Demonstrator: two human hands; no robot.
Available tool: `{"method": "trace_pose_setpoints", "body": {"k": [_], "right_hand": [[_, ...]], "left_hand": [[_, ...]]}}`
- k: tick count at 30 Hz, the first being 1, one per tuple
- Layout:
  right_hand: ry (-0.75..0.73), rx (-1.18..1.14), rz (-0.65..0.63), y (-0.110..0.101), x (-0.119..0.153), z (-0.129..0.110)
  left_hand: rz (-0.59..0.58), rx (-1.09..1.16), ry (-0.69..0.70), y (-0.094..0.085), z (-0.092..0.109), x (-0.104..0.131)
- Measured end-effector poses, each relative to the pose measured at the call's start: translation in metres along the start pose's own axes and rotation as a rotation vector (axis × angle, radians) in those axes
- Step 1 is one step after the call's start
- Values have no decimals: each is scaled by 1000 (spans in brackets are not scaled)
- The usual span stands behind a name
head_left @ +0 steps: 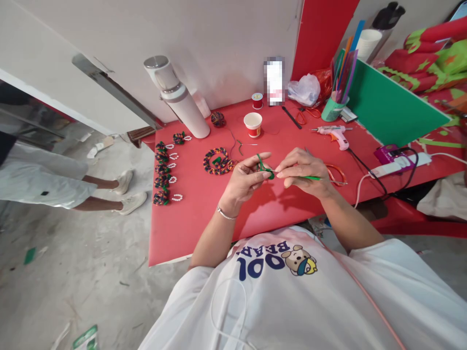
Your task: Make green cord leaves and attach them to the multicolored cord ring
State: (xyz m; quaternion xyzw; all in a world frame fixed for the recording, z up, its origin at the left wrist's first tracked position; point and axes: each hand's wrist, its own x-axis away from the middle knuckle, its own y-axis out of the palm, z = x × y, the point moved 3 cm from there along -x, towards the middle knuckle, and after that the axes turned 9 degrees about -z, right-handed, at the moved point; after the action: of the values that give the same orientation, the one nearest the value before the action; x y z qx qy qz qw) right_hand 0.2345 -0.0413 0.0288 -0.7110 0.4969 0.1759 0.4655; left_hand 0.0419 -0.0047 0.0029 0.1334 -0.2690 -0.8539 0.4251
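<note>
My left hand (pixel 248 180) pinches a small piece of green crochet (pixel 270 173), with green yarn (pixel 260 160) looped round its raised index finger. In my right hand (pixel 304 170) is a crochet hook (pixel 313 178) with a green grip; its tip meets the green piece between the two hands. Left of my hands, a coil of multicoloured crocheted cord (pixel 215 161) lies on the red table (pixel 189 218). A needle (pixel 250 144) rests just beyond my left hand. Along the table's left side sit several crocheted balls (pixel 161 197) with white bead loops (pixel 177 198).
A white thermos (pixel 186 104), a yarn ball (pixel 218 119), a paper cup (pixel 253 125) and a thread spool (pixel 257 100) stand at the back. To the right are a pink glue gun (pixel 335 135), a power strip (pixel 401 164) and scissors (pixel 335 176). A person (pixel 54 175) stands at left.
</note>
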Motion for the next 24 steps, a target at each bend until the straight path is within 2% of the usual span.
{"method": "trace_pose_setpoints", "body": {"k": [4,10,24], "right_hand": [[0,21,-6,-1,2,1],[8,20,-33,-4,1,1],[78,-180,-30,-5,0,-2]], "left_hand": [[19,-42,9,-2,-2,0],[-26,-43,-23,-3,-1,0],[-126,10,-198,-2,-5,4]]}}
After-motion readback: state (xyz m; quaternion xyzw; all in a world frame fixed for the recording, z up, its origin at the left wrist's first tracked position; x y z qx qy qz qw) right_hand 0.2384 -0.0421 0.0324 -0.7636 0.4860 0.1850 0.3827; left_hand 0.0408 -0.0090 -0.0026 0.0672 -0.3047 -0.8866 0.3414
